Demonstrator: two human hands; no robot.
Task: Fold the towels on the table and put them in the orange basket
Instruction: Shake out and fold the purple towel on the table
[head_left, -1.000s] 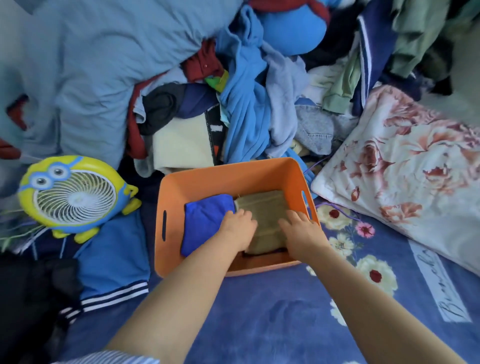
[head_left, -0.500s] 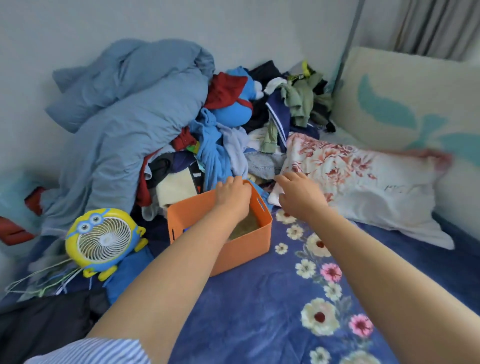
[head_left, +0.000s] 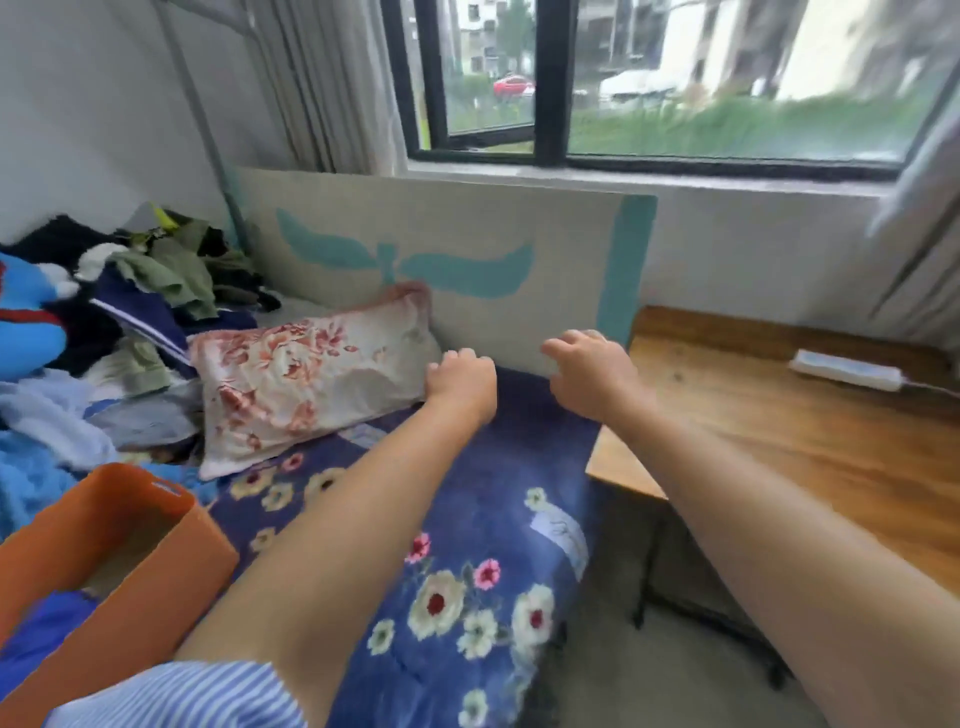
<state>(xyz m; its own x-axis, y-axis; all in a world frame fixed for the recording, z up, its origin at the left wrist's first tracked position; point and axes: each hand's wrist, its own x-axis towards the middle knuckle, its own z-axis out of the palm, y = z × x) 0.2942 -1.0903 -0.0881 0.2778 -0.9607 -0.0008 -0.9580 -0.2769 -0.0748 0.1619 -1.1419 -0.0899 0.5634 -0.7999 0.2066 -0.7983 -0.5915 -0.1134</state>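
Note:
The orange basket (head_left: 156, 525) stands at the lower left on the blue flowered bedspread (head_left: 467, 519). Inside it I see a strip of a khaki folded towel (head_left: 130, 561) and a blue towel (head_left: 36, 629); the rest of its inside is cut off by the frame edge. My left hand (head_left: 460, 382) and my right hand (head_left: 592, 371) hover side by side over the far end of the bed, well to the right of the basket. Both have loosely curled fingers and hold nothing. The wooden table (head_left: 779, 441) lies to the right of my right hand.
A flowered pillow (head_left: 311, 374) lies left of my hands, with a pile of clothes (head_left: 130, 291) behind it. A cream and teal board (head_left: 441, 260) leans against the wall under the window. A white power strip (head_left: 847, 369) rests on the table's far side.
My hands have left the khaki towel in the basket and swung up and to the right. The view has turned from the basket toward the table and window.

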